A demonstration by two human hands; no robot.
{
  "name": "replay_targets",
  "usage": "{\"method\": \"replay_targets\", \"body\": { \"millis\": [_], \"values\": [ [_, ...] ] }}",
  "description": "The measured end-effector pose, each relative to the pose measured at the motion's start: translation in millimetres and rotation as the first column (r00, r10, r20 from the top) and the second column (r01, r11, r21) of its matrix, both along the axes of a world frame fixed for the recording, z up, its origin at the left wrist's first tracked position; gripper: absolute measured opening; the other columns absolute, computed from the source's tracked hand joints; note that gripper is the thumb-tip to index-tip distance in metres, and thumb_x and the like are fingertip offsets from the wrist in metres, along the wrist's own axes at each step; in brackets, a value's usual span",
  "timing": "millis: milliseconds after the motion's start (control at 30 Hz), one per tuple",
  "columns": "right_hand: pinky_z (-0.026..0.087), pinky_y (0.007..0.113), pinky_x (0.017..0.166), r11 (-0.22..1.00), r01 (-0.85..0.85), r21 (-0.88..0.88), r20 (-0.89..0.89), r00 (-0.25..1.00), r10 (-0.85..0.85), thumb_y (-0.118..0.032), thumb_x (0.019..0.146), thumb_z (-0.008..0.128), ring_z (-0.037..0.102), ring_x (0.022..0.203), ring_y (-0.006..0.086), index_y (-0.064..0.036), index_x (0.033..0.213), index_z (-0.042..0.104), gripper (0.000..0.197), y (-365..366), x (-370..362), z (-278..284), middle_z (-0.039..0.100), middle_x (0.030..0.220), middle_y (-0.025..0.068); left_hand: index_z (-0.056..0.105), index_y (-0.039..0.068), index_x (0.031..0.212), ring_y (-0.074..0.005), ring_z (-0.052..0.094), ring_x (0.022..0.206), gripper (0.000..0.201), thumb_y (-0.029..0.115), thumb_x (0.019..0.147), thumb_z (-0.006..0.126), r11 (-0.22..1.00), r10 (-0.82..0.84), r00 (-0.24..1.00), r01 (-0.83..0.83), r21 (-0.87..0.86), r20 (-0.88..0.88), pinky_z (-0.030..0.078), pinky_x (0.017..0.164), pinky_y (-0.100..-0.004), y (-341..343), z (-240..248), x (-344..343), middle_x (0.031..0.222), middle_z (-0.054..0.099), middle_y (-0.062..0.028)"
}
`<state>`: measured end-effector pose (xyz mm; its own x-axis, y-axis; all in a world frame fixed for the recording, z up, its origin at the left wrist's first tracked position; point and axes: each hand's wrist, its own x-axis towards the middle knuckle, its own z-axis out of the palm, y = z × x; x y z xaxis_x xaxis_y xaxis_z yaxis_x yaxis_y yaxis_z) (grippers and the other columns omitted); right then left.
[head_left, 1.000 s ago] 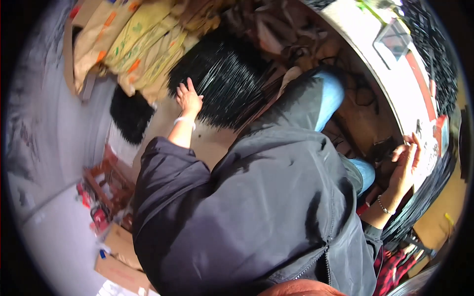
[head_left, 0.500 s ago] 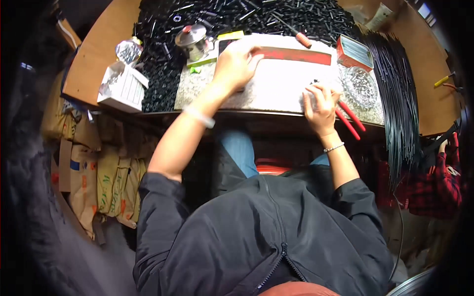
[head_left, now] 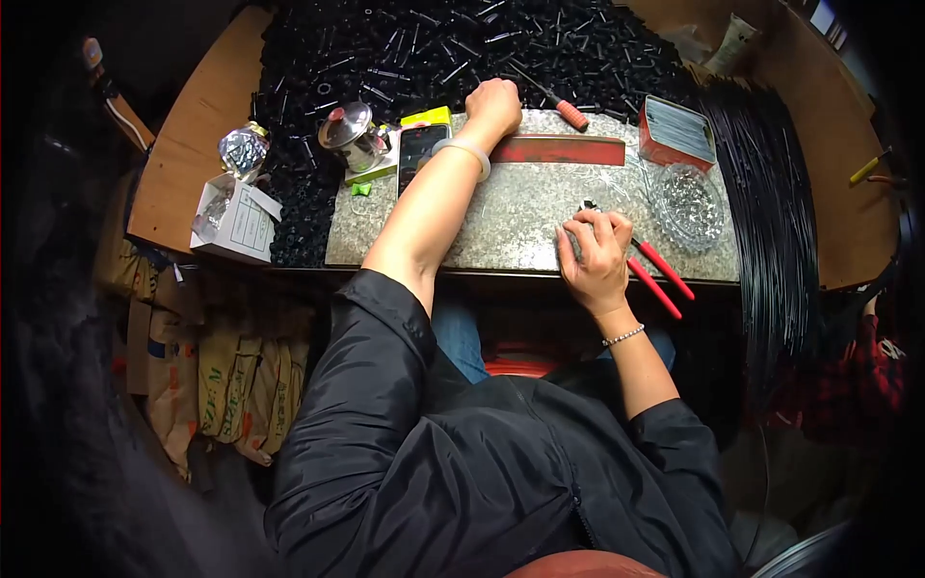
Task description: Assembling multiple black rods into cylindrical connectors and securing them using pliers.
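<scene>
My left hand [head_left: 494,104] reaches to the near edge of a big pile of small black tubular parts [head_left: 405,43]. Its fingertips are hidden under the back of the hand. My right hand [head_left: 597,252] rests at the slab's near edge with curled fingers; a small dark tip [head_left: 589,205] sticks out beyond them, and what they hold cannot be made out. Red-handled pliers [head_left: 665,275] lie partly beneath that hand, handles over the edge. Between the hands is a speckled stone slab [head_left: 511,226]. A red bar-shaped piece [head_left: 568,150] lies along its far side.
A phone [head_left: 412,154] and a lidded metal pot [head_left: 352,140] stand left, near a white box [head_left: 236,222]. On the right are a red box of thin rods [head_left: 677,133], a glass dish of small bits [head_left: 687,207] and long black strands [head_left: 776,193]. A red-handled tool [head_left: 570,116] lies beyond.
My left hand has moved forward from above the slab's left part to the black pile. My right hand stays by the pliers, fingers curled. The view has shifted slightly.
</scene>
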<state>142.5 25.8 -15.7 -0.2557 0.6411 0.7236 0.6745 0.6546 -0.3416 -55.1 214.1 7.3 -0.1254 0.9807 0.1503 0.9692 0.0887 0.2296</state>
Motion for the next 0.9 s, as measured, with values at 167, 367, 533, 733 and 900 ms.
{"method": "replay_targets", "body": {
  "millis": [167,367,533,733,900],
  "values": [
    [0.038,0.036,0.081,1.000,0.004,0.017,0.008,1.000,-0.004,-0.009,0.072,0.069,0.047,0.090,0.0272,-0.0088,0.082,0.061,0.013,1.5,-2.0,0.4,0.058,0.089,0.0044,0.060,0.004,0.092,-0.0339,0.063,0.090,0.021,0.024,0.083,0.059,0.903,-0.151,0.954,0.240,0.357,-0.259,0.050,0.076,-0.0440,-0.7,-9.3,-14.5,0.096,0.064,-0.0168],
    [0.038,0.038,0.085,1.000,-0.016,0.004,0.038,0.999,0.016,-0.011,0.073,0.068,0.048,0.093,0.0290,-0.0077,0.081,0.062,0.010,-0.3,-9.1,-5.7,0.059,0.091,0.0066,0.058,0.002,0.096,-0.0369,0.062,0.088,0.021,0.018,0.083,0.057,0.942,-0.122,0.993,0.112,0.315,0.011,0.050,0.073,-0.0443,-31.8,23.7,-36.3,0.090,0.064,-0.0192],
    [0.038,0.036,0.083,0.999,-0.003,0.042,0.056,0.998,0.000,-0.009,0.077,0.067,0.048,0.091,0.0273,-0.0061,0.082,0.061,0.008,-5.3,-0.3,2.4,0.058,0.089,0.0064,0.061,0.002,0.093,-0.0347,0.060,0.086,0.015,0.010,0.081,0.055,0.838,-0.339,0.936,0.255,0.483,0.095,0.049,0.075,-0.0400,-119.4,65.1,-65.6,0.094,0.062,-0.0176],
    [0.039,0.036,0.082,0.998,-0.043,0.052,0.109,0.993,0.037,-0.007,0.077,0.066,0.048,0.091,0.0269,-0.0050,0.084,0.061,0.009,-6.7,-9.6,1.3,0.059,0.089,0.0076,0.065,0.004,0.097,-0.0146,0.064,0.070,0.022,0.019,0.083,0.060,0.886,0.150,0.982,-0.187,0.425,0.119,0.049,0.067,-0.0269,-233.0,150.7,-247.1,0.079,0.067,-0.0079],
    [0.040,0.036,0.083,0.998,-0.016,0.053,0.103,0.995,0.011,-0.007,0.078,0.065,0.049,0.090,0.0268,-0.0049,0.083,0.060,0.007,-4.1,-8.5,0.6,0.059,0.088,0.0078,0.066,0.004,0.100,-0.0139,0.063,0.068,0.024,0.019,0.081,0.064,0.913,0.366,0.915,-0.388,0.125,0.171,0.048,0.066,-0.0267,-267.6,146.7,-356.2,0.079,0.068,-0.0078]
  ]
}}
